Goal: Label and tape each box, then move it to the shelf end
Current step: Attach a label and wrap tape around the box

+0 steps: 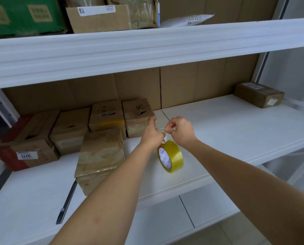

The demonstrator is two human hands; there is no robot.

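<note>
The roll of clear yellowish packing tape hangs upright in the air above the white shelf board, just right of the brown cardboard box wrapped in glossy tape that lies at the board's front. That box is the landmark here. The roll looks light and stiff on its card core, its film slick and sticky; the free end is thin and would cling to itself, so it is best pinched at the very edge while the core is held. The box looks light and rigid, its taped faces slippery, so I would take it by two opposite sides.

The left hand is just right of the box, above the roll, fingers curled at the roll's top edge, seemingly holding it. The right hand, touching or nearly touching the left, pinches a thin strip that seems to be the tape's loose end. Both forearms reach forward, wrists close together.

Behind the box stands a row of small brown cartons. Left of its near end lies a dark thin pen-like tool. Far right of it, at the shelf end, sits one labelled brown carton.
</note>
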